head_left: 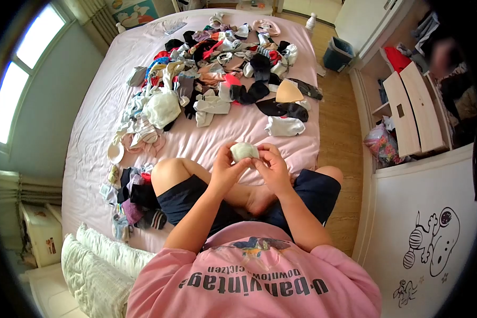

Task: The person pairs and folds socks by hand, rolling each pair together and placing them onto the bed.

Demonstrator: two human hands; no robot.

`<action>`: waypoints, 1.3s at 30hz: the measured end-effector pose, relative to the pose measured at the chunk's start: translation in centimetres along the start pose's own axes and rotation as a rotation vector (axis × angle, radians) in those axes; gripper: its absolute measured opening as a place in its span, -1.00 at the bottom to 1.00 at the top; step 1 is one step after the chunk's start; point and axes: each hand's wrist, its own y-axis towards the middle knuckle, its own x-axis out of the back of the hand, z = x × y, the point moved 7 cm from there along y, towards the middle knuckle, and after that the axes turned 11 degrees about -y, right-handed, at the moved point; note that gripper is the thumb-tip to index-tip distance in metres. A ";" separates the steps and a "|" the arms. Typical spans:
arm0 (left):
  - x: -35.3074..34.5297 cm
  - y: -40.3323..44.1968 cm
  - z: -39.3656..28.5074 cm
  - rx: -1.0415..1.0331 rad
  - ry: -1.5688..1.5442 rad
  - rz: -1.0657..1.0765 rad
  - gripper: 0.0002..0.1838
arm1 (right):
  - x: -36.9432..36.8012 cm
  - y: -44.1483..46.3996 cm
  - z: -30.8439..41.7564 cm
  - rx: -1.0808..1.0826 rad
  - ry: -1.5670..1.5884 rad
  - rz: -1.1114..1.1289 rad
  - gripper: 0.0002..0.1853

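A rolled-up white sock, balled into a small round bundle, is held between both hands above my crossed legs. My left hand grips its left side, the thumb lying along the near face. From the other side, my right hand closes on it with thumb and fingers. Beyond the hands, a loose white sock lies on the pink bed sheet. A large heap of mixed socks and small clothes spreads over the middle of the bed, with a beige bra cup at its right side.
By my left knee sits a smaller pile of folded socks. White pillows lie at the near left. Right of the bed are a wooden floor, a dark bin and open drawers.
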 end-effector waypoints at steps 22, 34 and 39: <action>-0.8 -0.2 -1.5 0.053 -0.566 -0.154 -0.69 | 0.1 -0.2 2.8 -0.067 0.050 -0.096 -0.59; -1.2 -1.3 0.0 0.146 -0.627 -0.118 -0.60 | 1.6 0.4 4.3 0.102 -0.145 -0.130 -0.76; 0.9 -2.0 -0.3 0.170 -0.595 -0.123 -0.59 | -0.3 0.1 3.7 0.029 0.083 0.138 -0.83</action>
